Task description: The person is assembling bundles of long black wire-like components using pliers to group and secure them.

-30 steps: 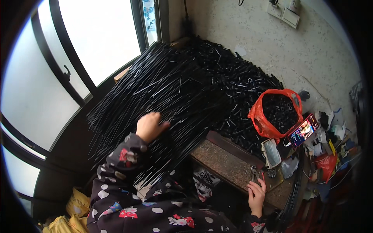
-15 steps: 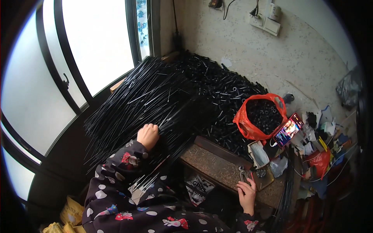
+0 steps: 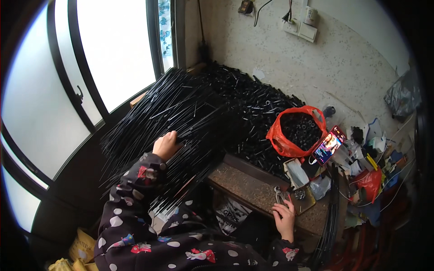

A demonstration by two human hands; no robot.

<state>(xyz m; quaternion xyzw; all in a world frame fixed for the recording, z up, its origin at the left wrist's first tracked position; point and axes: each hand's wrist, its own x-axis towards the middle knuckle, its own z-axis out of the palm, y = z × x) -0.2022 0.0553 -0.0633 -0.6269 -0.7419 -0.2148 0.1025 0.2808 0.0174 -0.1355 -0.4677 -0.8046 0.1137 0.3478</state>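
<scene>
My left hand (image 3: 166,145) is closed, its fingers curled in on the near part of a large heap of thin black rods (image 3: 153,106). Rods run out on both sides of the fist; how many it grips is hidden. My right hand (image 3: 284,219) rests at the front edge of the brown workbench (image 3: 239,180), its fingers bent round the handles of metal pliers (image 3: 278,193). A red handle end shows beside the fingertips. Behind the bench lies a pile of short black tube pieces (image 3: 253,97).
A red plastic bag (image 3: 282,144) holds small black pieces. Against it leans a lit phone (image 3: 329,145), near a small open box (image 3: 297,174). More rods (image 3: 327,235) stand at the bench's right end. Cluttered bags and cables fill the right side; a window (image 3: 115,49) is at left.
My left hand has moved slightly up and left over the rod heap, and the rods beside it have shifted. The right hand stays at the pliers. The whole view has shifted a little.
</scene>
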